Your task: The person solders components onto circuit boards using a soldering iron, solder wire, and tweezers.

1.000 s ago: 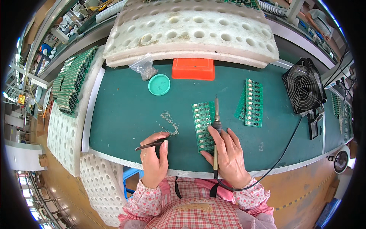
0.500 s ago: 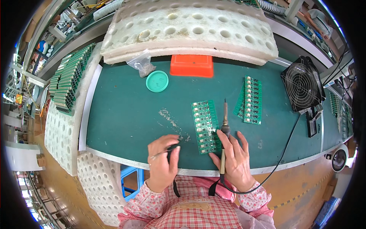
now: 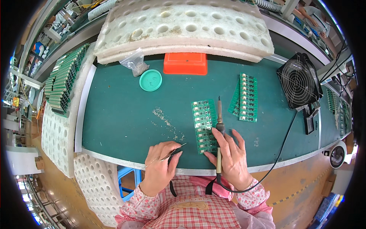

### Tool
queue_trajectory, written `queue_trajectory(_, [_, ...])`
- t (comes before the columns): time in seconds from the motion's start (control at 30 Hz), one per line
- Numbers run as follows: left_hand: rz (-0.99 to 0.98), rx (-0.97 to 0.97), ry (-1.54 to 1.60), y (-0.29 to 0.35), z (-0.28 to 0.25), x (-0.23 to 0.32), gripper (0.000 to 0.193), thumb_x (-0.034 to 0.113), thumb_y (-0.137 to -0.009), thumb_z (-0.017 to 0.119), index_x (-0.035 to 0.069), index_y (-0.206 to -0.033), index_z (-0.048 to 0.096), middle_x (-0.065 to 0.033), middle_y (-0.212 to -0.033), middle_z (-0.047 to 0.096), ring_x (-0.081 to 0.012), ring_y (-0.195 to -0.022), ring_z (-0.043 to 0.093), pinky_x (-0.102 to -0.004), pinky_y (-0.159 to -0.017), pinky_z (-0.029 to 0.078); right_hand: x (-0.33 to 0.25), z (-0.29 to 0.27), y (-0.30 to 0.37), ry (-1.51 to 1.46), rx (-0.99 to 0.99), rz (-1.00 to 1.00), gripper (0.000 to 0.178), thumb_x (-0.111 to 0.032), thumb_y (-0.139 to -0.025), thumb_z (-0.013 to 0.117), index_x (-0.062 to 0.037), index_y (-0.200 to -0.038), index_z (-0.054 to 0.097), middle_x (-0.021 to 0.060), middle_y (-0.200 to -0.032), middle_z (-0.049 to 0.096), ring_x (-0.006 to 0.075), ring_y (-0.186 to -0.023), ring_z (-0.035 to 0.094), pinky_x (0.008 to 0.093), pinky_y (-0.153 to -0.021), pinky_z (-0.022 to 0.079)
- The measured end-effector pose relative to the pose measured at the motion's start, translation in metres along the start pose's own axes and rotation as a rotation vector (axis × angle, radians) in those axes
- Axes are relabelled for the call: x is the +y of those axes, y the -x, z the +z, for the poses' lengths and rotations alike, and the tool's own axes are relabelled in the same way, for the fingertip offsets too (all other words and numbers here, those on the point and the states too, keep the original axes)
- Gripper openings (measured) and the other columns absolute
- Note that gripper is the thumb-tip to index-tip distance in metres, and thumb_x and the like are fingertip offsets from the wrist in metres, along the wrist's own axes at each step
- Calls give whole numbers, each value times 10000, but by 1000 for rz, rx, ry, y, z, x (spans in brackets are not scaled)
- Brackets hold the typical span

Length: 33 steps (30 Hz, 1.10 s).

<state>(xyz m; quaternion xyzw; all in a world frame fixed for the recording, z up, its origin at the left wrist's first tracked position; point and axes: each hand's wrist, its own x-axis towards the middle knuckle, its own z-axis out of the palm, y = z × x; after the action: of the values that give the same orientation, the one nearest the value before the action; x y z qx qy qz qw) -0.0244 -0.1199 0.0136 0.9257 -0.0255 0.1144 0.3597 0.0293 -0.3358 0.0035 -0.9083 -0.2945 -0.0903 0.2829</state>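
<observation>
Bench mat [image 3: 122, 114], green: two circuit board panels, one [image 3: 204, 126] near the front edge, one [image 3: 244, 97] farther right; one round teal lid [image 3: 150, 80]; one orange box [image 3: 185, 63]; one clear bag [image 3: 134, 63]; one black fan [image 3: 300, 81]; a scatter of small bits [image 3: 166, 124]. Left hand [image 3: 162, 168] pinched closed around tweezers [image 3: 171, 152], tips pointing at the near panel. Right hand [image 3: 228, 158] lies loosely curled over a soldering iron [image 3: 219, 126], fingers touching the near panel's right edge, iron tip pointing away.
</observation>
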Motion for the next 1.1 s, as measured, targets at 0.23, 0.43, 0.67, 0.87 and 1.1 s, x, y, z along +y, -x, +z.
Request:
queue_trajectory(0.23, [43, 101, 24, -10, 4, -12, 136, 3, -877, 692, 21, -1011, 688, -92, -993, 709, -285, -881, 650, -373, -764, 479, 10, -4, -10, -42, -3, -11, 740, -168, -815, 791, -32, -1455, 446, 163, -1180, 634, 294, -1097, 628, 529, -1066, 417])
queue_trajectory(0.43, [49, 153, 5, -26, 8, -29, 123, 21, -886, 688, 61, -1002, 698, -66, -984, 717, -255, -853, 646, -347, -794, 451, 18, -5, -5, -97, 0, -41, 770, -173, -789, 818, -14, -1445, 447, 155, -1190, 634, 307, -1093, 626, 521, -1052, 445])
queue_trajectory(0.67, [94, 153, 34, -27, 11, -33, 156, -10, -857, 705, 65, -993, 700, -50, -979, 729, -239, -840, 644, -338, -808, 442, 18, -7, -8, -98, 58, -30, 773, -175, -759, 848, 13, -1407, 471, 139, -1175, 653, 304, -1019, 643, 517, -1026, 474])
queue_trajectory(0.87, [99, 149, 27, -29, 11, -32, 160, -22, -849, 708, 60, -986, 702, -49, -979, 732, -228, -840, 644, -334, -799, 444, 19, -4, -9, -104, 73, -39, 776, -171, -747, 857, 15, -1398, 479, 142, -1181, 658, 297, -1000, 649, 511, -1024, 480])
queue_trajectory(1.1, [126, 151, 12, -29, 11, -33, 161, -22, -829, 734, 52, -959, 671, -39, -986, 724, -222, -814, 657, -354, -766, 432, 18, -6, -9, -97, 65, -31, 783, -171, -743, 860, 14, -1402, 477, 143, -1166, 660, 296, -991, 649, 509, -1017, 485])
